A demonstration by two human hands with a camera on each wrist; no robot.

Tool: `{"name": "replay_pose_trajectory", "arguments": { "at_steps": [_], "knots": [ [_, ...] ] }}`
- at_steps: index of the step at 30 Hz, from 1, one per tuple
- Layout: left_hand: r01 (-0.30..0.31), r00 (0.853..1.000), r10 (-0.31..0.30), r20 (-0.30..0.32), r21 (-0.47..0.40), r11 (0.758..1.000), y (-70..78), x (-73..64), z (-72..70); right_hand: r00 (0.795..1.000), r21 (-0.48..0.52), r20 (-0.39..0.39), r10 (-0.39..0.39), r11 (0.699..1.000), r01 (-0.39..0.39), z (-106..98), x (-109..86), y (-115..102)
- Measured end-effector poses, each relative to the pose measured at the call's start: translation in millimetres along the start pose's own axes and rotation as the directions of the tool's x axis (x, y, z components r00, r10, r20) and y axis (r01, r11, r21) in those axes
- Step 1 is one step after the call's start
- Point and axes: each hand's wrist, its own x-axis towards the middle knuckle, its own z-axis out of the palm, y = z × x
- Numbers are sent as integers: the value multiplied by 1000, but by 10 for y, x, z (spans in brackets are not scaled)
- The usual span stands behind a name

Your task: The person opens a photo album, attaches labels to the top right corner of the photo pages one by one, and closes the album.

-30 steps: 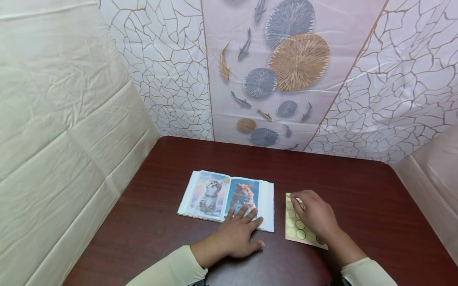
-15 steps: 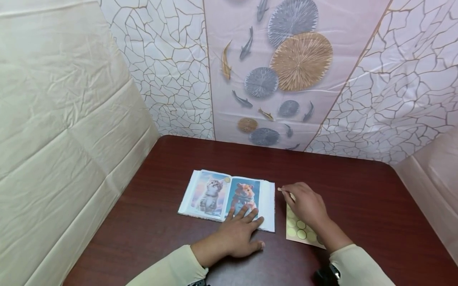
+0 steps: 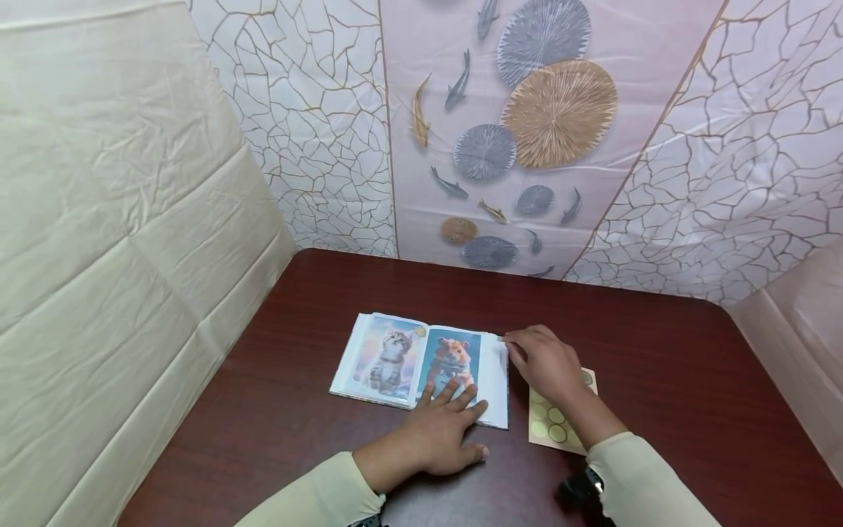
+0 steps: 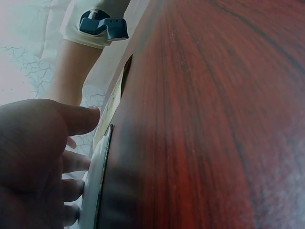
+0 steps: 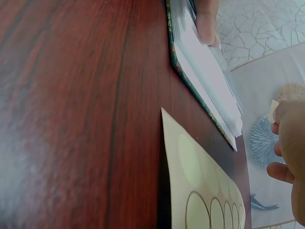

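A small photo album [image 3: 494, 380] lies spread on the table, a kitten picture [image 3: 385, 359] on its left page and a hamster picture [image 3: 451, 355] on its right. My left hand [image 3: 440, 435] rests flat with spread fingers on the lower part of the right page. Between thumb and fingertips, my right hand [image 3: 545, 364] pinches a small pale sticker [image 5: 273, 111] near the album's upper right corner. Under the right forearm is a yellowish sheet of round stickers [image 3: 540, 430], partly hidden. One round sticker [image 3: 420, 331] sits at the kitten picture's upper right corner.
The dark red wooden table [image 3: 263, 439] extends around the album and the sheet. Patterned cloth [image 3: 329, 132] hangs behind it, and a plain cream cloth [image 3: 132, 293] hangs at the left.
My right hand has lifted off the sticker sheet with a sticker pinched in it and moved left to the album's upper right edge. The left hand stays on the page.
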Motion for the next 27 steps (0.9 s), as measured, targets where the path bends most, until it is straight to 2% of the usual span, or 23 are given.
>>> {"name": "replay_pose_trajectory", "arguments": {
  "at_steps": [8, 27],
  "knots": [
    [-7, 1000, 7, -13, 5, 1000, -4, 2, 4, 999, -12, 36, 3, 1000, -3, 38, 68, -40],
    [-11, 1000, 11, -19, 14, 1000, -14, -11, 18, 998, -35, 59, -13, 999, 15, 195, 180, -72]
  ]
}}
